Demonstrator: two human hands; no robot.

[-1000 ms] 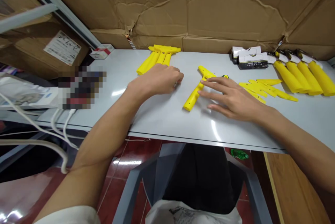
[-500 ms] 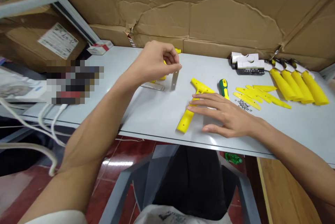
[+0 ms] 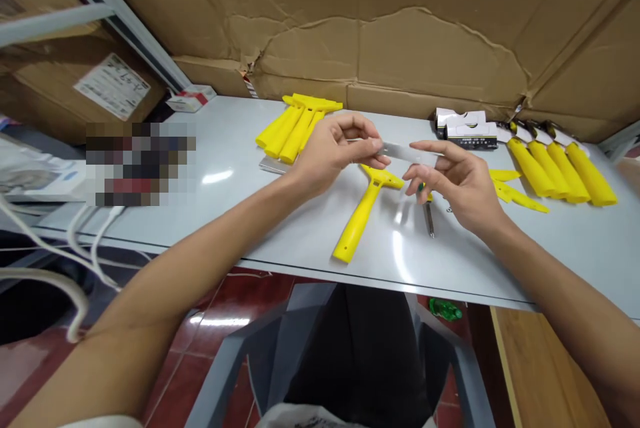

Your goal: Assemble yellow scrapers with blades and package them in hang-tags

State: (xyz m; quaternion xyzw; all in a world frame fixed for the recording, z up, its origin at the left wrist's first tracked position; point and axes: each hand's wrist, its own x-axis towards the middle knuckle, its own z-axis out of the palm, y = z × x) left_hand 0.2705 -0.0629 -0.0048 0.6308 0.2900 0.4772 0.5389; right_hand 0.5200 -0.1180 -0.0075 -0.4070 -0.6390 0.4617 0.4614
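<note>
A thin metal blade (image 3: 400, 150) is held level above the table between my two hands. My left hand (image 3: 345, 148) pinches its left end between thumb and fingers. The fingers of my right hand (image 3: 460, 181) close around its right end, index finger above and thumb below. Under them lies a yellow T-shaped scraper handle (image 3: 357, 221), its wide head pointing away from me. A screwdriver (image 3: 429, 218) rests under my right hand, its grip mostly hidden. Flat yellow strips (image 3: 523, 200) and a few small screws (image 3: 449, 210) are partly covered by that hand.
Several yellow T-shaped handles (image 3: 287, 128) lie at the back, beside a metal plate (image 3: 270, 165). Black-and-white packs (image 3: 470, 136) and several packaged yellow handles (image 3: 555, 171) are at right. Cables (image 3: 103, 241) hang at left. Cardboard (image 3: 390, 48) walls the back.
My left hand has brought the blade rightward, turning it from upright to level. My right hand has lifted off the yellow handle and moved to the blade's other end.
</note>
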